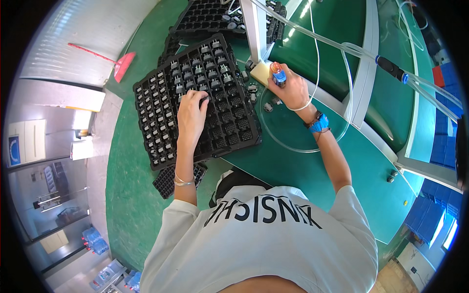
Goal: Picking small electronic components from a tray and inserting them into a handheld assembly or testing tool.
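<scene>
My left hand (192, 115) is over a black compartment tray (229, 143), its fingers curled together at a pocket. Something dark shows at the fingertips, too hidden to name. Small black plug-like parts with metal prongs (199, 70) stand in the tray's middle pockets, and small whitish metal parts (155, 115) fill its left side. My right hand (291, 90) grips a small translucent orange-and-blue object (278, 74) upright, beside a yellow sponge-like block (262, 73). Its lower end is hidden by the hand. Several loose small parts (252, 89) lie between the tray and this hand.
A white frame post (256, 34) rises from the green table (293, 168). Clear tubing (349, 93) and a white cable hang and loop near my right arm. More black trays (200, 17) lie at the back; a smaller one (163, 183) sits below. A red dustpan (124, 66) stands left.
</scene>
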Motion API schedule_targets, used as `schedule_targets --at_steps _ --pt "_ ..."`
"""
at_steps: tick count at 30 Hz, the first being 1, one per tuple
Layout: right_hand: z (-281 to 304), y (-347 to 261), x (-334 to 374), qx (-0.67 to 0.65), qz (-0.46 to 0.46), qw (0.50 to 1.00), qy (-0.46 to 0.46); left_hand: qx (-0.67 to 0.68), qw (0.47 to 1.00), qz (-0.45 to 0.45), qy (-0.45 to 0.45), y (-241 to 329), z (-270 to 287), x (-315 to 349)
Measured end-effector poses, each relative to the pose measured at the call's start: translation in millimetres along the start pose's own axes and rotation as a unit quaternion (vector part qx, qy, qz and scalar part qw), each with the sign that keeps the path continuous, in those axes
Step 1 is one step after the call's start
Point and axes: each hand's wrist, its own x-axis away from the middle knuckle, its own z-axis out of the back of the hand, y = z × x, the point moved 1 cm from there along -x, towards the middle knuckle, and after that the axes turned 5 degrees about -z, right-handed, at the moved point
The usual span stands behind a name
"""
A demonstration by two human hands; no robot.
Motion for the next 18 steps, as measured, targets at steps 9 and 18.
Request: schedule_targets --at_steps 9,18 --pt "0.5 0.6 1.4 -0.008 -0.036 0.999 -0.034 -0.004 1.0 -0.002 0.011 0.6 -1.1 -2.4" --pt "-1.5 1.6 0.5 0.002 -0.014 1.0 -0.002 0.018 0.999 -0.004 0.039 2.1 0.8 -0.8"
